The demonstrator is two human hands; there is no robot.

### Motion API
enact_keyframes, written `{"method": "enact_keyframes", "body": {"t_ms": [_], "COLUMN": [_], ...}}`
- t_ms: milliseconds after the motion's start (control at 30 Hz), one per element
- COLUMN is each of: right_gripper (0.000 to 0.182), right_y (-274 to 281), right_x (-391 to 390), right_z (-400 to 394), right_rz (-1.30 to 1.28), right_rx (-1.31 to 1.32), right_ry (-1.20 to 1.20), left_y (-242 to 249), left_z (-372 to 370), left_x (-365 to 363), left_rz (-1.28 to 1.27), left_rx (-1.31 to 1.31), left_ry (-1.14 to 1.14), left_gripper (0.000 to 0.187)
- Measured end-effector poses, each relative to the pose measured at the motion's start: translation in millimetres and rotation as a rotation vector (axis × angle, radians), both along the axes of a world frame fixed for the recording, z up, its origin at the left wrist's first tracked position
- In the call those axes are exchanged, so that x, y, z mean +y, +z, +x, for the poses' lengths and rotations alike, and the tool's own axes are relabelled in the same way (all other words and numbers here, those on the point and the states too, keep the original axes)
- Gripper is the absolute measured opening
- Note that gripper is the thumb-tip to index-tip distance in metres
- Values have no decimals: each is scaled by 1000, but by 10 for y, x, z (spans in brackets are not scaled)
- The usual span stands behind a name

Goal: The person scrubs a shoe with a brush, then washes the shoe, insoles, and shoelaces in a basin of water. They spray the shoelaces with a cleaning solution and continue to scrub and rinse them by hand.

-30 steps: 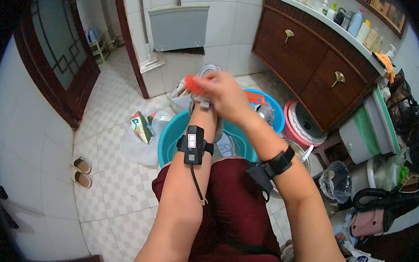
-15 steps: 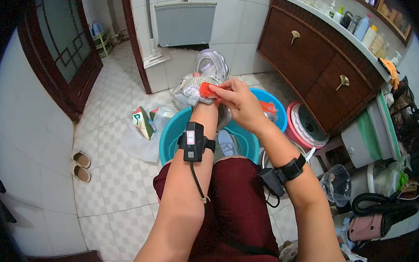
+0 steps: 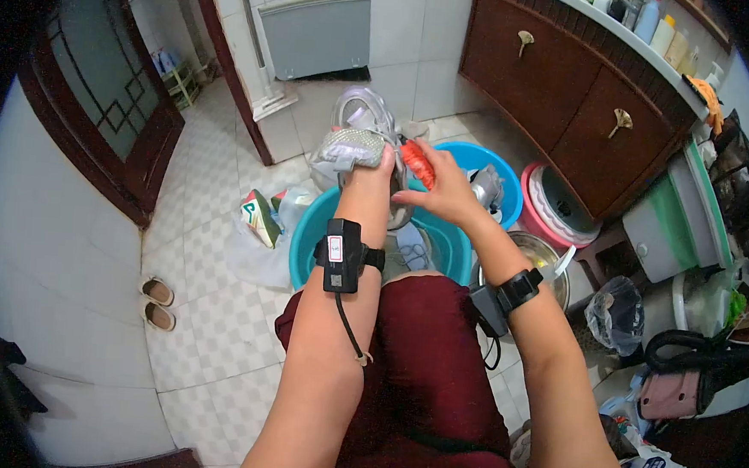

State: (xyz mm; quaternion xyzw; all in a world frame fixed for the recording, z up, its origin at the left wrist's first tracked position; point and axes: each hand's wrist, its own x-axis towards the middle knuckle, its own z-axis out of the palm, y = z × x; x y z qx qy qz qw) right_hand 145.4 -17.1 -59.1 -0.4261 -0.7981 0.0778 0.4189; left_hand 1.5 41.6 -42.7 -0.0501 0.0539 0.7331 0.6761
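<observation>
Sneaker (image 3: 365, 139), pale grey and lavender with a mesh upper: raised over the far rim of the teal basin (image 3: 305, 245), borne at the end of the left forearm.

Left hand (image 3: 384, 168): at the sneaker, thumb along its right side; fingers hidden, so whether they are closed or spread cannot be told.

Right hand (image 3: 446, 187): closed around an orange-red brush (image 3: 418, 163), just beside the sneaker's right side; contact between the two cannot be made out.

Black strapped devices (image 3: 341, 256): one on each forearm.

Pale blue-grey item (image 3: 411, 246): inside the teal basin, partly hidden by the arm and the knees.

Blue basin (image 3: 511, 169): beyond the teal basin's right far edge; holds grey and white items (image 3: 485, 188).

Pink basin (image 3: 532, 216): right of the blue one, below the cabinet (image 3: 564, 83).

Metal bowl (image 3: 561, 288): near the teal basin's right edge, partly behind the right forearm.

Clear plastic bag (image 3: 257, 259), with a green, white and red packet (image 3: 260, 220): on the tiled floor (image 3: 212, 370), left of the teal basin.

Pair of beige shoes (image 3: 157, 304): at the floor's left edge, beside the wall.
</observation>
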Motion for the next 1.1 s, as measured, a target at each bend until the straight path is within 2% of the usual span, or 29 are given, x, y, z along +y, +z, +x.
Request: {"method": "enact_keyframes", "body": {"t_ms": [33,200,300,400,433,533,567,700,800,900,1000,1033,1100], "right_gripper": [77,43,26,26,26,24,18,10,12,16,21,22,25], "right_y": [-25,-139,-211,-254,-305,-368,-393,-457,-547,-486,-330,-281,-176], "right_x": [0,80,141,215,259,289,264,217,239,186,154,155,184], "right_z": [-36,-115,-103,-6,42,195,249,446,610,682,734,733,730], "right_rz": [-68,-252,-275,-262,-280,-390,-432,-609,-693,-696,-764,-766,-770], "right_rx": [22,159,304,366,376,450,564,751,762,812,873,910,987], "right_ry": [-22,-200,-284,-267,-252,-173,-69,61,63,106,163,175,202], "left_y": [-6,45,195,108,139,345,229,197,89,-54,-344,-402,-408], "left_z": [15,94,161,99,71,-34,-131,-311,-258,-173,-154,-123,-101], "left_x": [2,-9,-52,40,3,-77,-11,137,155,242,306,301,204], "left_rz": [-2,-39,-250,-188,-104,-155,84,131,285,-13,-79,-182,-27], "left_rx": [-17,-93,112,65,205,240,163,152,379,977,1200,1203,919], "left_ry": [2,5,-17,-145,-257,-327,-398,-326,-338,-244,-95,-149,-390], "left_gripper": [40,38,36,37,48,62,69,70,73,82,93,98,89]}}
